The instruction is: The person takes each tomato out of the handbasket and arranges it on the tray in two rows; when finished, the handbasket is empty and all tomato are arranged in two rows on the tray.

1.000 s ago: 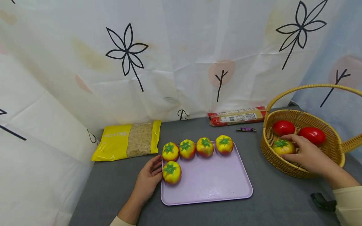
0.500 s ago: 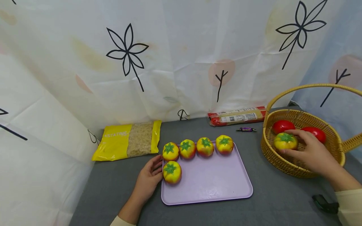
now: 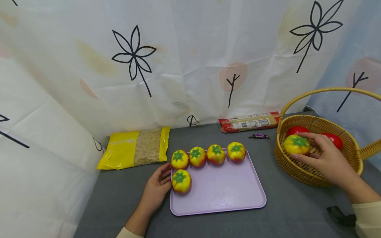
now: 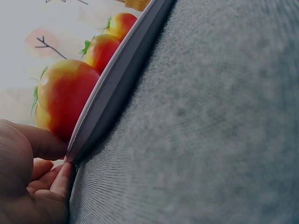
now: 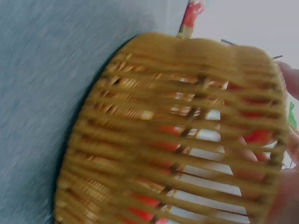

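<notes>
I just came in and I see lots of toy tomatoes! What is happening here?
A person's right hand holds a yellow tomato over the wicker basket, where two red tomatoes lie. The left hand rests at the edge of the purple tray, touching one of five yellow-red tomatoes on it.

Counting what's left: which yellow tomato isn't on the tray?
The yellow tomato that the right hand grips over the basket; the others sit on the tray.
</notes>
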Tool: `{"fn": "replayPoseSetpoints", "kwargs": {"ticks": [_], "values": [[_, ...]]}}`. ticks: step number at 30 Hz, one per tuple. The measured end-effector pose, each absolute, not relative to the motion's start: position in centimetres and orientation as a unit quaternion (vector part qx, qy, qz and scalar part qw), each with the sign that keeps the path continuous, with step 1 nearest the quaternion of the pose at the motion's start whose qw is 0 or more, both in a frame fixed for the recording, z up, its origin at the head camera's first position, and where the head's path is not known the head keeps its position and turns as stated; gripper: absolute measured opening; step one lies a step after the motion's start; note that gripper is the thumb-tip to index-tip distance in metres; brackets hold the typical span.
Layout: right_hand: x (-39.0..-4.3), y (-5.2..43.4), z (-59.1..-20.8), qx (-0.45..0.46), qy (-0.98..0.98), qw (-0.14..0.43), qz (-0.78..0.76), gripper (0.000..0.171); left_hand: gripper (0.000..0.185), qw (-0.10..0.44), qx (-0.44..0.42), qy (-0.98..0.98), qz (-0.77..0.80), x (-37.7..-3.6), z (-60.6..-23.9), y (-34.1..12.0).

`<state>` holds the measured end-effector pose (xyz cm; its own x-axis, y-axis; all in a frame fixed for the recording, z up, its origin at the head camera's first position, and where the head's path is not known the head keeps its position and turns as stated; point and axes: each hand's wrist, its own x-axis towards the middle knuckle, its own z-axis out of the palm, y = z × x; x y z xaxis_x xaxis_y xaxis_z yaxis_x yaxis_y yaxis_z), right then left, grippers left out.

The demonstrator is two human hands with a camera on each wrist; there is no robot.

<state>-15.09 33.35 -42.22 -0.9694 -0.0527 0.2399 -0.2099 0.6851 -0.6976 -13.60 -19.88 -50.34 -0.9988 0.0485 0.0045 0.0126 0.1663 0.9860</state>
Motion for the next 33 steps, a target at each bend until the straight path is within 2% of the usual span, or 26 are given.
{"fn": "replayPoseSetpoints", "kwargs": {"ticks": [13, 22, 33], "values": [[-13.9, 29.3, -41.5, 0.154, -0.893, 0.117, 0.405, 0.069, 0.067, 0.014, 0.020, 0.764, 0.644, -13.7, -50.5, -19.9], [-13.8, 25.0, -42.6, 0.223, -0.876, 0.072, 0.421, 0.068, 0.067, 0.016, 0.015, 0.765, 0.644, -13.7, -50.4, -19.9], [-13.4, 21.6, -43.7, 0.258, -0.846, -0.001, 0.468, 0.062, 0.067, 0.017, 0.011, 0.765, 0.644, -13.7, -50.3, -19.9]]}}
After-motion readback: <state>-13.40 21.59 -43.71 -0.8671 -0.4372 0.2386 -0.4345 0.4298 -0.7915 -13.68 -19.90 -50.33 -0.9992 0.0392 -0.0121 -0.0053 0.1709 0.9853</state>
